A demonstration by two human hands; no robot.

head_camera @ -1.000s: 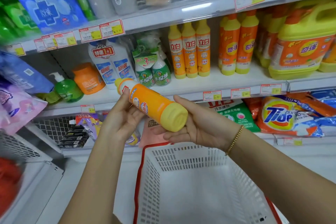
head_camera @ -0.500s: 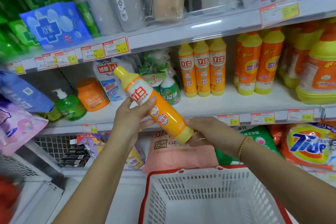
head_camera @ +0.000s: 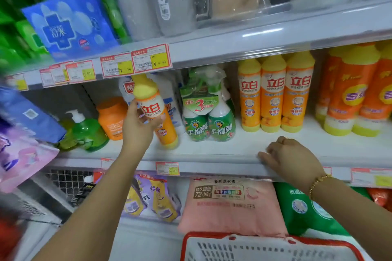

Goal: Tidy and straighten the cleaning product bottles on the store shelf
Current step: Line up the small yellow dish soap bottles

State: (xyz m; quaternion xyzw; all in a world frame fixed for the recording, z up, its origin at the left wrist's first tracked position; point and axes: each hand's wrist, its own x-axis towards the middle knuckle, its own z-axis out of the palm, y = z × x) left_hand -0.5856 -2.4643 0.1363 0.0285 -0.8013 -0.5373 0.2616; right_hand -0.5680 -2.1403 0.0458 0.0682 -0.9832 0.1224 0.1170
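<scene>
Fingers of my left hand (head_camera: 137, 127) clamp the tilted orange bottle (head_camera: 151, 103); right hand (head_camera: 290, 157), four o'clock, rests slack-fingered on shelf (head_camera: 244, 148).

3 upright Libai bottles (head_camera: 273, 93) are standing together, and 1 tilted Libai bottle (head_camera: 152, 108) is leaning nearby, making 4. 2 green spray bottles (head_camera: 209, 125) are sitting bundled; 1 green pump bottle (head_camera: 87, 131) and 1 orange jar (head_camera: 111, 118) are standing too.
</scene>
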